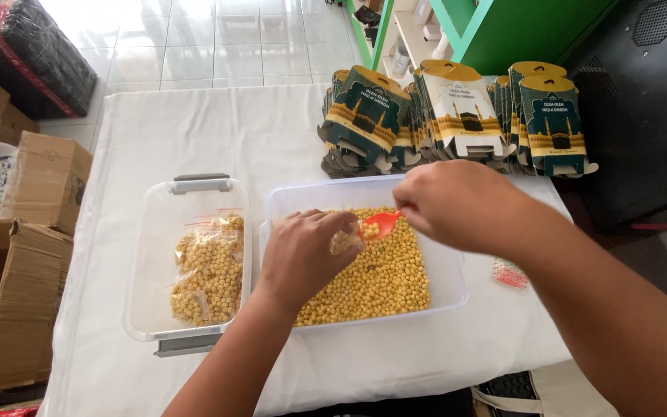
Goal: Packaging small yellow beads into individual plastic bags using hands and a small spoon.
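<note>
While the left hand pinches a small clear bag above the large clear tub, the right hand grips an orange scoop and tips its load of yellow chickpeas at the bag's mouth. The tub sits near the front edge of the white-covered table, right of centre, its floor thick with the loose yellow peas. Just beside it, toward the table's left edge, a second clear tub with grey handles holds filled, sealed bags of chickpeas. Stacks of flat green-and-gold printed cartons line the back right corner. A small red-patterned packet lies by the right edge. Brown cardboard boxes stand on the floor off the table's left side.
</note>
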